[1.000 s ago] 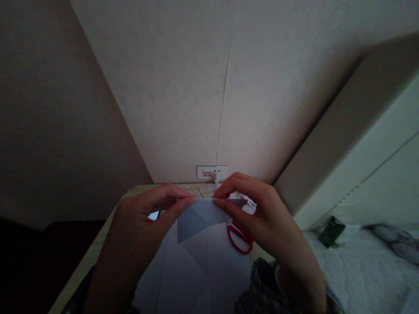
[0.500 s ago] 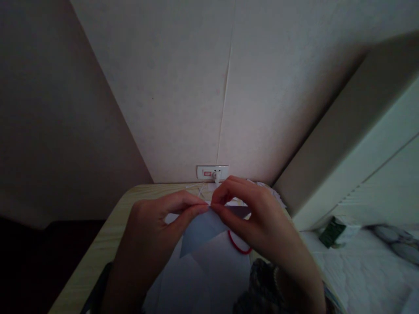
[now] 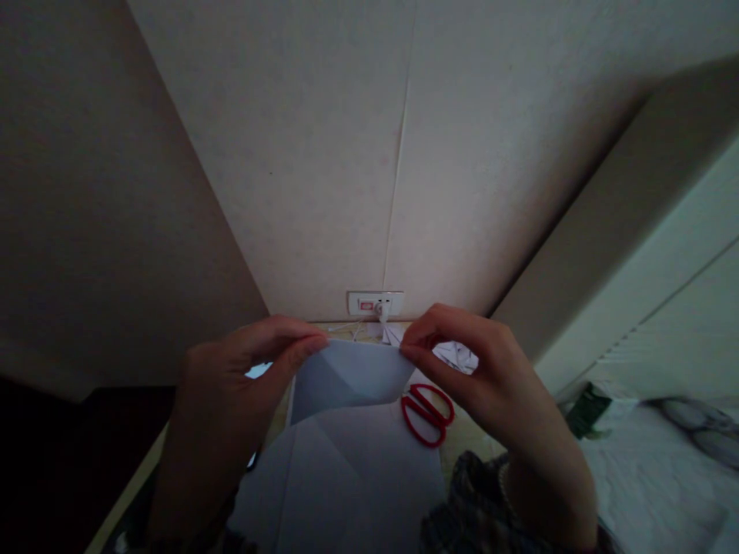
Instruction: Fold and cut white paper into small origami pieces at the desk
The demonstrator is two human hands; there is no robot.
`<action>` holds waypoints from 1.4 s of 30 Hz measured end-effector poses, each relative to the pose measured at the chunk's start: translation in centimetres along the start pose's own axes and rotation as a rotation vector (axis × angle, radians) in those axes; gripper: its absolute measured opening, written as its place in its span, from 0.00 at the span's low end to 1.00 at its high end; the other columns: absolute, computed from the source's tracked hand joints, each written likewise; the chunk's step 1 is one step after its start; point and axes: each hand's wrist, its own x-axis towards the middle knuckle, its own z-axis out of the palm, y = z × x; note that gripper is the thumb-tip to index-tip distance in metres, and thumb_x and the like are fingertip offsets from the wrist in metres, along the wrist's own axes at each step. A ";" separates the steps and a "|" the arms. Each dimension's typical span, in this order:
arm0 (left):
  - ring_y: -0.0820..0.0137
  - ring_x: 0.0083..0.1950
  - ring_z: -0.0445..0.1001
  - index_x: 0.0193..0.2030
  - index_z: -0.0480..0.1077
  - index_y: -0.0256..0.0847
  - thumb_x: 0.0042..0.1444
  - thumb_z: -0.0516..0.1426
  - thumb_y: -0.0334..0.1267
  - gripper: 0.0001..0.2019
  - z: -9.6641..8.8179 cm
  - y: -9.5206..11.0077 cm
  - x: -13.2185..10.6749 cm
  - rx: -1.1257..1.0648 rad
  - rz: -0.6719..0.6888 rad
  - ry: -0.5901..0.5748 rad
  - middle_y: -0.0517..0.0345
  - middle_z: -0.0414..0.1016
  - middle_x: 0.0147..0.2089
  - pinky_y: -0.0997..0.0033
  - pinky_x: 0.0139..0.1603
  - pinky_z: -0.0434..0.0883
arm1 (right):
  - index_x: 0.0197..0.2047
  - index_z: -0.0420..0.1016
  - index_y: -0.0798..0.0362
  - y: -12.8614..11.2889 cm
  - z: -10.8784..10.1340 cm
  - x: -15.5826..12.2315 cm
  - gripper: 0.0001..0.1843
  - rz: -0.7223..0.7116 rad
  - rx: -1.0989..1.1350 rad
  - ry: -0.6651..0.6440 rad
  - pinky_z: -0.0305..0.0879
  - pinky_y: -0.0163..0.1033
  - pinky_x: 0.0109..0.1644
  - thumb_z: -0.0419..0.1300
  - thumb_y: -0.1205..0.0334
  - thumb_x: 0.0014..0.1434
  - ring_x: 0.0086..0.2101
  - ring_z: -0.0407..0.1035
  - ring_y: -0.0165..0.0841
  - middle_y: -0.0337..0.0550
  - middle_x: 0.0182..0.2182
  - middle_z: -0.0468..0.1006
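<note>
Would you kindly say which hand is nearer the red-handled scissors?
Right. In view, the right hand is close by, to the scissors' upper right; the left hand is farther off, to their left.

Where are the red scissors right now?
In the head view, the red scissors are right of centre in the lower half, at the right edge of the white paper, below and left of the right hand.
</note>
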 end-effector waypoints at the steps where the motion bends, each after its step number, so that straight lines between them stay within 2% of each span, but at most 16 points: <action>1: 0.64 0.32 0.80 0.24 0.76 0.54 0.52 0.62 0.45 0.07 -0.1 -0.2 0.0 -0.007 -0.017 0.016 0.69 0.80 0.26 0.65 0.39 0.76 | 0.29 0.73 0.52 0.0 0.1 0.0 0.08 -0.001 0.005 0.009 0.66 0.33 0.35 0.61 0.69 0.61 0.29 0.72 0.29 0.36 0.27 0.77; 4: 0.62 0.34 0.80 0.25 0.75 0.56 0.53 0.60 0.47 0.08 -0.2 -0.6 0.1 -0.022 -0.032 0.057 0.70 0.80 0.26 0.63 0.40 0.77 | 0.29 0.73 0.52 -0.3 0.3 0.0 0.08 0.020 0.023 0.041 0.66 0.32 0.34 0.61 0.70 0.60 0.29 0.72 0.28 0.35 0.26 0.77; 7: 0.61 0.37 0.81 0.26 0.76 0.54 0.53 0.61 0.49 0.08 0.0 -0.7 0.2 -0.040 -0.059 0.040 0.68 0.81 0.29 0.62 0.42 0.77 | 0.27 0.73 0.52 -0.6 0.7 -0.1 0.09 0.057 0.058 0.069 0.65 0.31 0.34 0.61 0.71 0.59 0.28 0.71 0.27 0.34 0.25 0.76; 9: 0.59 0.44 0.81 0.32 0.77 0.52 0.54 0.61 0.48 0.06 0.2 -0.5 0.2 -0.067 -0.098 0.037 0.65 0.83 0.37 0.59 0.47 0.77 | 0.27 0.72 0.52 -0.8 0.9 0.0 0.09 0.081 0.088 0.093 0.65 0.31 0.33 0.60 0.71 0.58 0.28 0.70 0.26 0.33 0.24 0.76; 11: 0.57 0.53 0.77 0.43 0.76 0.50 0.54 0.62 0.47 0.11 0.5 -0.3 0.2 -0.088 -0.088 0.079 0.62 0.80 0.51 0.55 0.56 0.74 | 0.26 0.71 0.52 -0.8 1.1 0.0 0.09 0.118 0.134 0.142 0.65 0.32 0.33 0.60 0.70 0.58 0.27 0.70 0.26 0.33 0.23 0.75; 13: 0.56 0.62 0.71 0.51 0.73 0.49 0.55 0.62 0.44 0.16 0.6 -0.3 0.2 -0.080 -0.009 0.126 0.61 0.73 0.61 0.52 0.64 0.69 | 0.26 0.70 0.52 -0.8 1.3 0.0 0.09 0.167 0.199 0.222 0.65 0.33 0.32 0.60 0.69 0.57 0.26 0.70 0.27 0.33 0.23 0.74; 15: 0.55 0.68 0.64 0.53 0.71 0.51 0.56 0.61 0.43 0.18 0.5 -0.4 0.2 -0.025 0.125 0.139 0.62 0.66 0.67 0.52 0.70 0.62 | 0.26 0.69 0.51 -0.7 1.5 0.1 0.08 0.205 0.269 0.308 0.66 0.33 0.31 0.60 0.67 0.57 0.26 0.71 0.28 0.34 0.23 0.74; 18: 0.52 0.74 0.53 0.54 0.71 0.54 0.56 0.61 0.49 0.19 0.5 -0.9 0.3 0.106 0.296 0.075 0.63 0.59 0.71 0.51 0.75 0.50 | 0.27 0.70 0.50 -0.8 1.8 0.1 0.07 0.229 0.350 0.390 0.68 0.33 0.31 0.60 0.65 0.57 0.27 0.71 0.28 0.37 0.27 0.78; 20: 0.51 0.74 0.51 0.59 0.69 0.51 0.57 0.59 0.51 0.23 0.8 -1.1 0.1 0.112 0.360 -0.040 0.60 0.58 0.72 0.48 0.75 0.48 | 0.27 0.69 0.50 -1.1 2.0 0.2 0.07 0.229 0.405 0.401 0.69 0.32 0.29 0.60 0.65 0.57 0.27 0.71 0.27 0.39 0.31 0.79; 24: 0.54 0.72 0.58 0.69 0.56 0.48 0.60 0.55 0.55 0.32 1.6 -1.2 -0.6 -0.060 0.327 -0.290 0.52 0.60 0.72 0.48 0.71 0.58 | 0.27 0.68 0.50 -1.9 2.5 0.0 0.08 0.212 0.459 0.394 0.69 0.32 0.27 0.59 0.65 0.58 0.25 0.71 0.26 0.40 0.36 0.80; 27: 0.53 0.72 0.58 0.69 0.57 0.49 0.59 0.56 0.56 0.33 1.9 -1.2 -0.9 -0.099 0.261 -0.317 0.52 0.60 0.73 0.48 0.69 0.62 | 0.27 0.68 0.50 -2.4 2.7 -0.1 0.08 0.188 0.452 0.386 0.69 0.31 0.29 0.59 0.66 0.59 0.27 0.72 0.26 0.40 0.38 0.81; 32: 0.54 0.71 0.61 0.68 0.57 0.57 0.59 0.60 0.50 0.31 1.9 -1.2 -0.8 -0.205 0.145 -0.365 0.57 0.65 0.70 0.48 0.70 0.60 | 0.28 0.69 0.51 -2.7 2.7 -0.2 0.08 0.163 0.470 0.330 0.69 0.31 0.30 0.59 0.68 0.59 0.30 0.74 0.27 0.40 0.39 0.81; 36: 0.55 0.69 0.65 0.68 0.57 0.60 0.60 0.60 0.45 0.30 1.7 -0.9 -1.0 -0.449 0.051 -0.461 0.56 0.65 0.70 0.54 0.62 0.72 | 0.28 0.68 0.50 -3.1 3.0 0.0 0.09 0.152 0.492 0.248 0.71 0.32 0.31 0.58 0.69 0.59 0.31 0.75 0.27 0.40 0.39 0.81; 39: 0.51 0.66 0.69 0.68 0.57 0.62 0.57 0.63 0.46 0.33 1.3 -0.6 -1.3 -0.547 0.023 -0.528 0.57 0.64 0.70 0.54 0.58 0.76 | 0.28 0.68 0.50 -3.3 3.2 0.1 0.09 0.148 0.504 0.218 0.72 0.33 0.33 0.59 0.69 0.59 0.32 0.76 0.28 0.39 0.40 0.82; 42: 0.52 0.59 0.76 0.67 0.59 0.63 0.55 0.64 0.46 0.34 1.1 -0.5 -1.5 -0.537 -0.037 -0.500 0.58 0.67 0.69 0.57 0.51 0.80 | 0.29 0.69 0.50 -3.2 3.4 0.3 0.08 0.128 0.496 0.194 0.72 0.33 0.35 0.59 0.68 0.59 0.33 0.76 0.28 0.39 0.40 0.82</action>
